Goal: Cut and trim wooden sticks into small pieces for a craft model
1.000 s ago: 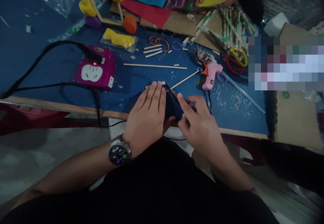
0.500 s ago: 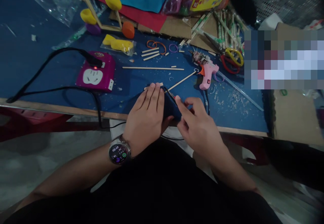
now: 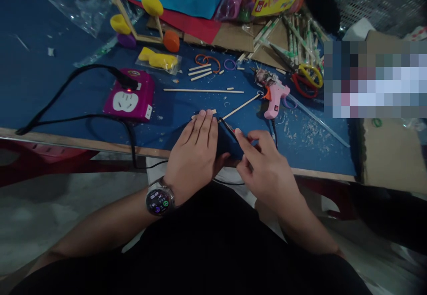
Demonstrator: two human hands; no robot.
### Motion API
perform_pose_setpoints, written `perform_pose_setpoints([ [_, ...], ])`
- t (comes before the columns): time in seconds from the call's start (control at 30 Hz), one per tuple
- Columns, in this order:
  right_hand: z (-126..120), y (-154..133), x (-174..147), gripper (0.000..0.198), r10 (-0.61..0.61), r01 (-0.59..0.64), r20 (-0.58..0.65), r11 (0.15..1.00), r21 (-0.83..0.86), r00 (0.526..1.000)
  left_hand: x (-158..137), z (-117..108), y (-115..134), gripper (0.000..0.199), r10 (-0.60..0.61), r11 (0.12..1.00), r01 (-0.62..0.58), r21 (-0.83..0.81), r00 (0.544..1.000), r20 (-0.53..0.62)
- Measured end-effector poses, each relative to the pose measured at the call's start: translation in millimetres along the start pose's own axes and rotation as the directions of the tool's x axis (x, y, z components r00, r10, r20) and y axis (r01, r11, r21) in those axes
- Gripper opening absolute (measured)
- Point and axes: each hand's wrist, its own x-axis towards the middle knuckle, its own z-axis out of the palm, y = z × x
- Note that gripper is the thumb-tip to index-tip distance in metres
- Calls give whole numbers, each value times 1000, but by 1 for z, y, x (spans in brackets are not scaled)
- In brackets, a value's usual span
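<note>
My left hand [image 3: 196, 144] lies flat near the table's front edge, its fingers stretched out and side by side. Pale wooden stick pieces [image 3: 214, 112] peek out at its fingertips; what lies under the palm is hidden. In my right hand [image 3: 263, 161], bent fingers grip a slim dark cutter knife [image 3: 228, 128] with a red spot near the index finger. The knife points up and left toward the left fingertips. Its tip is close to the lower end of a slanted wooden stick [image 3: 240, 107]. Another long stick [image 3: 203, 90] lies crosswise beyond the hands.
A pink glue gun [image 3: 276, 101] lies right of the hands, near scissors [image 3: 310, 75] and paper-wrapped sticks [image 3: 298, 41]. A magenta power socket [image 3: 147, 93] with black cables stands left. Behind are a stick frame with coloured wheels [image 3: 171, 41] and a yellow clay packet [image 3: 158, 59].
My right hand and the cutter knife have drawn slightly right, away from the left fingers. The left hand keeps its place on the table; the whole view has shifted a little.
</note>
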Motion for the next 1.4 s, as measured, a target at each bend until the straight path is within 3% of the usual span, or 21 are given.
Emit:
perform_pose_setpoints([
  [0.37,5,0,0,58,-5,5,-47,1000,-7,999,1,-1,0,80,-2,1000,2,15,1000,10],
  [1.4,5,-5,-4,59,17,-19,-36,999,-43,999,-1,2,0,80,9,999,-8,41,1000,-23],
])
